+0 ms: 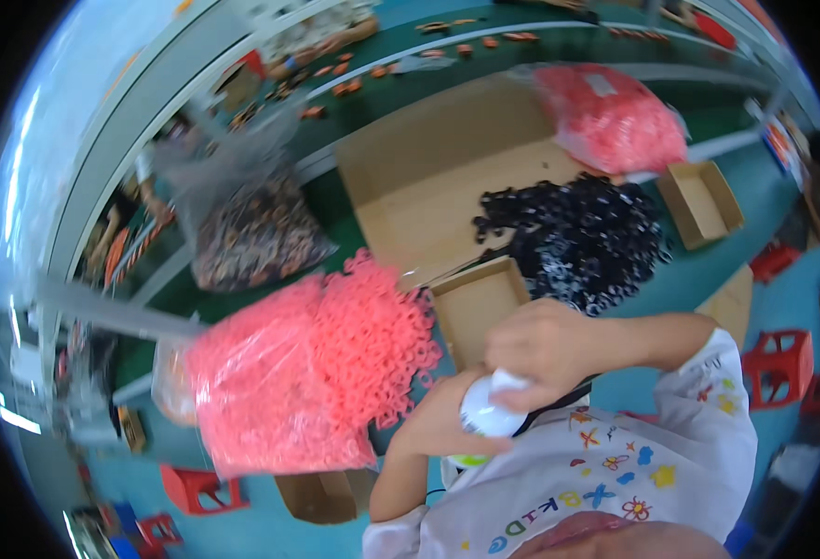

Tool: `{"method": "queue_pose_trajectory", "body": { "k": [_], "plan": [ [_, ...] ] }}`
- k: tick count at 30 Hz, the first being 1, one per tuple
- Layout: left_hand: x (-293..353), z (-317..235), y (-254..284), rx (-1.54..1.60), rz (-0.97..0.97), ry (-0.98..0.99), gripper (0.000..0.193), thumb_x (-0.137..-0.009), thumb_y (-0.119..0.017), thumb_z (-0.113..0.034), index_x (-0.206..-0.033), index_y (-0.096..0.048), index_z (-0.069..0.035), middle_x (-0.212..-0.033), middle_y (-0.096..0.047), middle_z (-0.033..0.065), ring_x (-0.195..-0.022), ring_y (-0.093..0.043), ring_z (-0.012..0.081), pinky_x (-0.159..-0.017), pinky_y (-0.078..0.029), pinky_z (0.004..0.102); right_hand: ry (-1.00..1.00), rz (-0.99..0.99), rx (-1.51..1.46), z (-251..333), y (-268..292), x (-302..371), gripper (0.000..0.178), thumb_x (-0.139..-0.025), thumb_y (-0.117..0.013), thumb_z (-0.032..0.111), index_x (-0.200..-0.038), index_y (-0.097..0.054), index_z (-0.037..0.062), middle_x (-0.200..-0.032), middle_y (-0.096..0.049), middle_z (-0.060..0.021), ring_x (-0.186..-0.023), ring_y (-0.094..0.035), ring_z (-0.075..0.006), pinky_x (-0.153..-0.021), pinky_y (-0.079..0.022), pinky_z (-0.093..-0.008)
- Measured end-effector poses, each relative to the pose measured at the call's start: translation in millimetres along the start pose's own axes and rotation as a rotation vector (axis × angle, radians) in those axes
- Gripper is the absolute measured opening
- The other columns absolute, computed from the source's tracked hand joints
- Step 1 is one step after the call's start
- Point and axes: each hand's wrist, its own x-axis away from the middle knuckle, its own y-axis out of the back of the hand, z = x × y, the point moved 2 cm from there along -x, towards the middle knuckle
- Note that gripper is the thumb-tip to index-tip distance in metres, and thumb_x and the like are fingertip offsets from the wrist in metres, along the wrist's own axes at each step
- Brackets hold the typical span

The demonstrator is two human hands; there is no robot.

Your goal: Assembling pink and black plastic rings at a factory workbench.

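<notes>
Close to my chest, my two hands meet around a white, rounded object [490,412] that looks like a small container; its exact kind is unclear. My left hand [438,416] is wrapped about its side. From above, my right hand [548,347] closes on its white upper part [508,380], slightly blurred. A bit of bright green [470,460] shows just beneath. Just beyond my hands lies a small open cardboard box [475,312]. Left of it, small pink ring-like parts [372,345] spill from a clear plastic bag [261,382]. Many small black parts [587,242] are heaped to the right.
A large flattened carton [419,158] lies under part of the black heap. Behind it rests another bag of pink parts [610,116]; a bag of dark parts [261,228] stands left. A small box [703,200] sits right. Red stools [778,368] stand on the floor. Others work across the line.
</notes>
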Motion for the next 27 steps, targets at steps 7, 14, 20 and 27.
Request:
{"method": "queue_pose_trajectory", "body": {
  "k": [7,14,20,27],
  "plan": [
    [-22,-33,-2,-0.385,-0.104,0.076,0.076,-0.066,-0.094,-0.043,-0.12,-0.062,-0.002,-0.101,-0.073,0.0182,-0.091,-0.074,0.0358,-0.079,-0.058,0.0434,0.195,-0.173,-0.172,-20,3,8,0.032,-0.082,-0.073,0.033,-0.069,-0.055,0.009,-0.065,-0.046,-0.0055,-0.052,-0.053,-0.0278,-0.046,-0.041,-0.0406],
    [-21,-107,31,-0.714,-0.211,0.082,0.077,-0.064,-0.095,-0.043,-0.119,-0.061,-0.001,-0.102,-0.071,0.0186,-0.092,-0.073,0.0365,-0.079,-0.058,0.0434,0.094,-0.392,-0.289,-25,38,11,0.033,-0.085,-0.071,0.033,-0.072,-0.057,0.0067,-0.065,-0.05,-0.0068,-0.054,-0.052,-0.0292,-0.048,-0.04,-0.0394],
    [-40,-217,102,-0.274,-0.452,-0.456,0.091,-0.058,-0.102,-0.032,-0.13,-0.059,0.003,-0.115,-0.071,0.0158,-0.104,-0.073,0.0277,-0.092,-0.058,0.0402,-0.407,-0.573,-0.211,-70,26,101,0.039,-0.097,-0.062,0.025,-0.066,-0.057,0.0014,-0.062,-0.053,-0.0097,-0.054,-0.053,-0.0258,-0.051,-0.039,-0.0363],
    [-156,-391,132,-0.273,-0.584,-0.873,0.067,-0.091,-0.079,-0.045,-0.139,-0.058,-0.003,-0.125,-0.067,0.0138,-0.118,-0.063,0.025,-0.105,-0.048,0.0465,-0.476,-0.636,-0.163,-60,19,118,0.029,-0.089,-0.075,0.011,-0.067,-0.06,0.0007,-0.061,-0.051,-0.0102,-0.05,-0.05,-0.023,-0.048,-0.035,-0.0357]
  ]
}}
